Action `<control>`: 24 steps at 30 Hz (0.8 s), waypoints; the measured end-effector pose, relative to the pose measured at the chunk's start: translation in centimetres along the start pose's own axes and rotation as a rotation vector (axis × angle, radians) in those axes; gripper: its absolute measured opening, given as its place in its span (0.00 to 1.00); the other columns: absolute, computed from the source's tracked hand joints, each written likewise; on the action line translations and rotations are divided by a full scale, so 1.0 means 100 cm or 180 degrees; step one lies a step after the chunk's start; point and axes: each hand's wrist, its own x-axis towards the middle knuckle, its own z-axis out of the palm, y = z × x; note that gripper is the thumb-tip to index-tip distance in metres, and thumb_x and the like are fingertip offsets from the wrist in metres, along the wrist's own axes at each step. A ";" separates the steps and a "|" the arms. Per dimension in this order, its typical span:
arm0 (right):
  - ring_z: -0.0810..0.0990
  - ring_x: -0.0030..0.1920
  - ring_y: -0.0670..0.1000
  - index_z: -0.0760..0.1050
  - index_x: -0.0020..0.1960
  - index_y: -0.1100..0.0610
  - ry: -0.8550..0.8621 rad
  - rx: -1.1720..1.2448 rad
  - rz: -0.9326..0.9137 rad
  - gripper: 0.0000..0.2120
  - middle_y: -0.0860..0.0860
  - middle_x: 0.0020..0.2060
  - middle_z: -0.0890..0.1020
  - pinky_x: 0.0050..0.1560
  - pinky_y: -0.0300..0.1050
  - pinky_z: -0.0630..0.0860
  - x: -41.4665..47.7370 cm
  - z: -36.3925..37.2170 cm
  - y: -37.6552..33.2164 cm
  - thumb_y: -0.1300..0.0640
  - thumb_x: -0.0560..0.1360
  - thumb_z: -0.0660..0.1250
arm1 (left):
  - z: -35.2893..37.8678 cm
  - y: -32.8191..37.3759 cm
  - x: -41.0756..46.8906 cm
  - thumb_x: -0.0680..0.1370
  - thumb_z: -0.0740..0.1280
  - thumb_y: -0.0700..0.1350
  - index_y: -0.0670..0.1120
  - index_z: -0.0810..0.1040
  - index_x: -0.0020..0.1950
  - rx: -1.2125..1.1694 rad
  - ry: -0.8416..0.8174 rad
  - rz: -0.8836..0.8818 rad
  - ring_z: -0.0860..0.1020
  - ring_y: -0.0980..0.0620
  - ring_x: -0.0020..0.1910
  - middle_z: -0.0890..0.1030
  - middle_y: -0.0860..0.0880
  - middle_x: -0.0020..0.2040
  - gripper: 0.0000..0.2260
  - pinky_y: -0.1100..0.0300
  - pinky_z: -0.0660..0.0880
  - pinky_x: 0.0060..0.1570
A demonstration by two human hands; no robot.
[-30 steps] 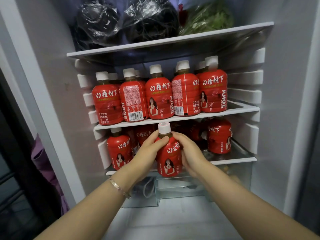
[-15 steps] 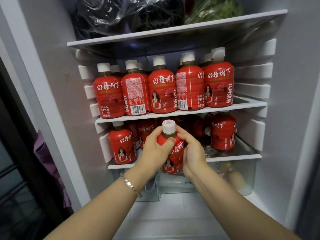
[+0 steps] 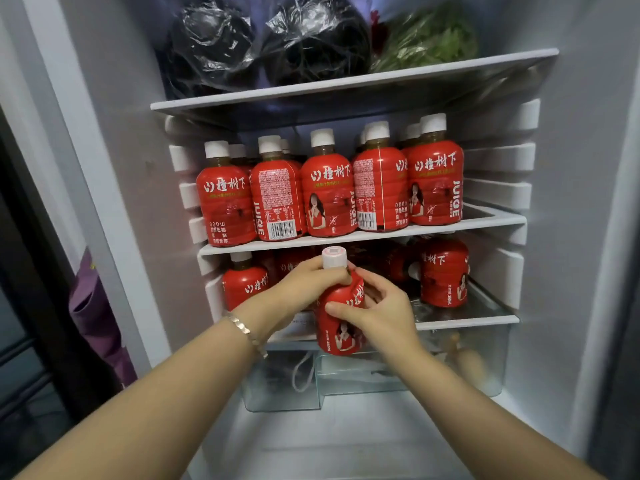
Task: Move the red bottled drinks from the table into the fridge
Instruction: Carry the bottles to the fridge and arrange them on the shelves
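A red bottled drink point(image 3: 341, 332) with a white cap is held upright at the front edge of the fridge's lower shelf point(image 3: 467, 320). My left hand point(image 3: 304, 289) grips its neck and shoulder from the left. My right hand point(image 3: 381, 313) grips its body from the right, thumb across the label. Several red bottles stand on that lower shelf, one at the left point(image 3: 244, 285) and one at the right point(image 3: 445, 271). The middle shelf point(image 3: 485, 221) carries a full row of red bottles point(image 3: 329, 199).
The top shelf point(image 3: 346, 84) holds black plastic bags point(image 3: 311, 39) and leafy greens point(image 3: 429, 39). A clear drawer point(image 3: 467, 368) sits under the lower shelf. The fridge's left wall point(image 3: 114, 168) and a purple cloth point(image 3: 93, 320) are at the left.
The bottle has stayed at the lower shelf's front edge between both hands. My right thumb has moved across the label and my left hand sits higher at the neck.
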 end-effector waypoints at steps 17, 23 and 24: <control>0.83 0.44 0.46 0.83 0.48 0.49 0.0261 -0.0690 -0.0191 0.26 0.47 0.44 0.83 0.50 0.47 0.81 0.001 -0.001 -0.004 0.48 0.50 0.81 | 0.006 -0.009 0.010 0.74 0.70 0.39 0.43 0.80 0.39 0.0071 0.0384 0.0776 0.81 0.57 0.34 0.82 0.49 0.34 0.04 0.67 0.77 0.37; 0.84 0.42 0.47 0.83 0.37 0.43 0.0368 -0.0476 -0.0100 0.19 0.47 0.39 0.85 0.49 0.50 0.81 0.009 0.006 0.003 0.42 0.46 0.77 | 0.003 -0.007 0.016 0.73 0.72 0.41 0.42 0.79 0.35 0.0363 0.0560 0.0724 0.80 0.53 0.34 0.82 0.44 0.34 0.07 0.59 0.77 0.41; 0.84 0.42 0.47 0.83 0.37 0.44 0.0357 -0.0397 -0.0074 0.19 0.47 0.39 0.85 0.49 0.51 0.81 0.009 0.005 0.004 0.44 0.47 0.78 | 0.003 -0.006 0.018 0.73 0.72 0.42 0.43 0.79 0.34 0.0482 0.0564 0.0694 0.80 0.51 0.35 0.82 0.43 0.35 0.08 0.55 0.78 0.43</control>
